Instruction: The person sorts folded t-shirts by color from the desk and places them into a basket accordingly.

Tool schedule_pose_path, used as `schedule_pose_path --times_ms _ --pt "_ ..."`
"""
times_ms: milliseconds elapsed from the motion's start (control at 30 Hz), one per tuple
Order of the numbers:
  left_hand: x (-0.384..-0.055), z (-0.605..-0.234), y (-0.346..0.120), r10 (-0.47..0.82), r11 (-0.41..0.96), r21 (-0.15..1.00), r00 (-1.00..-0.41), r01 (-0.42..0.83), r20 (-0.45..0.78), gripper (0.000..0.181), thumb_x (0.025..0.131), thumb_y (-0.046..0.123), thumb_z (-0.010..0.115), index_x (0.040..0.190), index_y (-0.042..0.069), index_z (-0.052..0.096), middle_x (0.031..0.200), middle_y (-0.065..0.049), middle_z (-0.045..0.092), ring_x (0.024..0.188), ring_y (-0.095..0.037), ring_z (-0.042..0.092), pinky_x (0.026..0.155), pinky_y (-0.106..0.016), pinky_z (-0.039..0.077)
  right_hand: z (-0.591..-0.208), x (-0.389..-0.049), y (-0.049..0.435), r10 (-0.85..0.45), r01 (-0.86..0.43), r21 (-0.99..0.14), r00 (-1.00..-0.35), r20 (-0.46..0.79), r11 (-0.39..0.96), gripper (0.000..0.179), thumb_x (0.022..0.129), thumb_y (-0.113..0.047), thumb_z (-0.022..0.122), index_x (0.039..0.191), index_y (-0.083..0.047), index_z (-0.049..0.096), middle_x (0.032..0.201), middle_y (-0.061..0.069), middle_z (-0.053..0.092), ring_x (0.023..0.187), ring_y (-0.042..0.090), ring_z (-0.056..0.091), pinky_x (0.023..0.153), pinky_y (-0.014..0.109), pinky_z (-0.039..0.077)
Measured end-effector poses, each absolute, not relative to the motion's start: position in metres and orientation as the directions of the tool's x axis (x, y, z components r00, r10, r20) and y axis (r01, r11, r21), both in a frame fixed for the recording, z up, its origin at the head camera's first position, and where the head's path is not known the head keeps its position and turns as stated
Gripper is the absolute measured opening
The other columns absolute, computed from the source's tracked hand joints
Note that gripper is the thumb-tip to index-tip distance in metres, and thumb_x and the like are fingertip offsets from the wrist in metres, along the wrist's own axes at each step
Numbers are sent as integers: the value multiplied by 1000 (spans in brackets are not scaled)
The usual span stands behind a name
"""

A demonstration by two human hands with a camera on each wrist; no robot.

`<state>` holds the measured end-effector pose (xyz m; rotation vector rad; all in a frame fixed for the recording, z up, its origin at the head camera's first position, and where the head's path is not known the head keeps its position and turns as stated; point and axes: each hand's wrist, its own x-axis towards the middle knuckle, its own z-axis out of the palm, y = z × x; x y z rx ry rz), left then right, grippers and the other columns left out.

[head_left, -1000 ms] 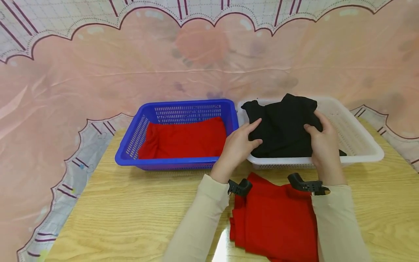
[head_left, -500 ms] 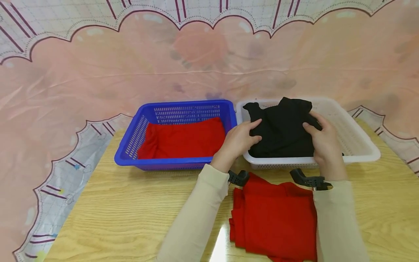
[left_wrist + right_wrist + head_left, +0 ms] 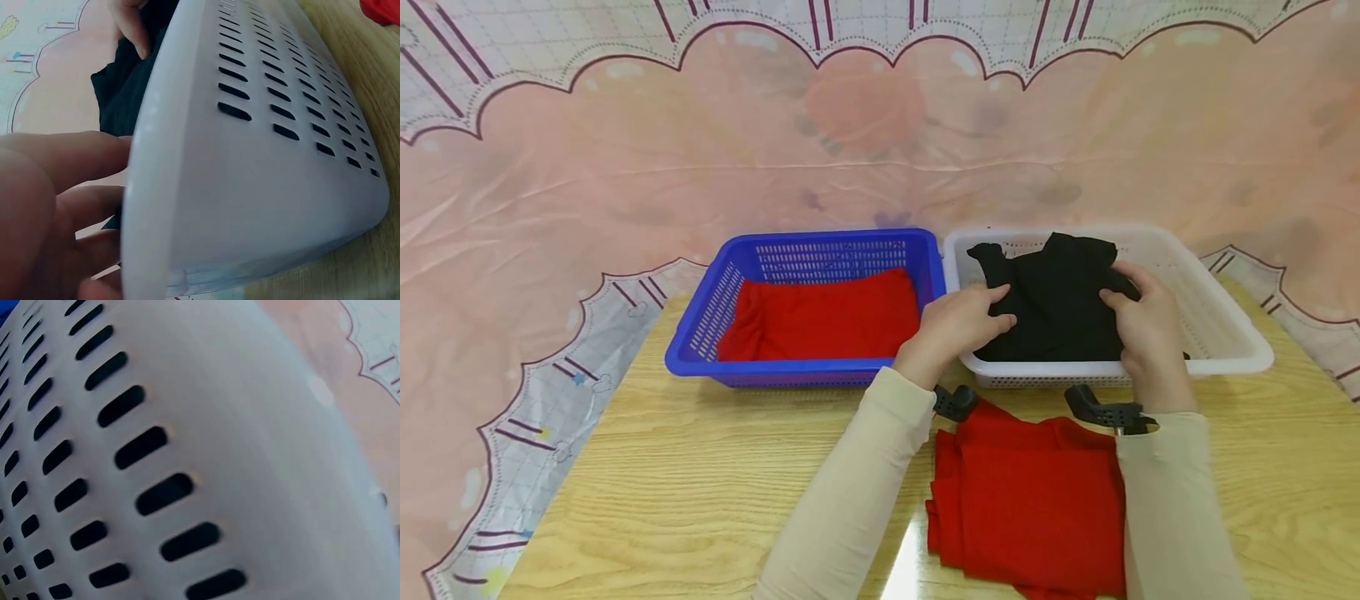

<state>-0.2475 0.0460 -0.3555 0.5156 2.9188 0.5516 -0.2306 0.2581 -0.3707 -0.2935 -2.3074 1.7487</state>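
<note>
A black cloth (image 3: 1052,300) lies bunched inside the white basket (image 3: 1225,363), with a corner standing up at its upper left. My left hand (image 3: 951,329) holds its left edge, index finger and thumb on the near side. The left wrist view shows fingers of this hand (image 3: 81,156) partly hidden behind the basket's rim. On the cloth's right edge, my right hand (image 3: 1146,321) has its thumb over the fabric and fingers around the far side. Only the perforated basket wall (image 3: 206,425) fills most of the right wrist view; no hand shows there.
Touching the white basket on the left, a blue basket (image 3: 805,367) holds a red cloth (image 3: 827,317). Folded red cloths (image 3: 1037,517) lie on the wooden table (image 3: 700,483) between my forearms. A patterned pink curtain (image 3: 700,183) hangs behind the baskets.
The black cloth has sunk lower into the white basket. My left hand has shifted slightly right with the cloth's left edge, while the right hand has moved a little downward.
</note>
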Motion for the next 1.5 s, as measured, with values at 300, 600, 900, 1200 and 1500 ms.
schedule_pose_path --times_ms 300,600,900,1200,1500 --pt "-242 -359 55 352 922 200 -933 331 -80 55 86 52 45 136 31 37 139 11 35 118 -15 44 84 -40 42 -377 -233 256 331 9 -922 -935 130 388 39 93 -19 45 132 -26 45 139 4 31 117 24 36 94 43 34" --pt "-240 -361 53 350 925 194 -933 328 -90 46 86 53 44 129 37 47 128 9 49 110 -14 48 78 -39 43 -376 -233 252 436 -13 -962 -890 136 273 33 93 -29 43 125 -24 52 137 -3 34 123 15 28 102 36 23" --pt "-234 -363 50 400 900 223 -913 375 -79 43 86 53 45 126 39 48 125 11 51 106 -12 49 74 -36 43 -373 -232 248 594 -114 -970 -773 222 214 30 91 -12 43 109 -20 65 132 -8 42 113 2 39 97 21 24" --pt "-226 -372 48 439 872 227 -898 433 30 36 87 51 44 118 37 56 112 13 58 94 -7 54 64 -30 44 -376 -235 248 546 -302 -951 -808 222 -59 20 91 -6 49 96 -6 68 89 5 65 96 15 53 88 20 34" --pt "-216 -385 43 480 824 211 -846 525 231 31 88 50 43 108 36 63 98 18 61 82 -1 56 68 -23 43 -374 -235 250 488 -368 -912 -839 242 -182 18 89 -9 53 98 0 66 83 10 65 74 20 61 72 23 47"
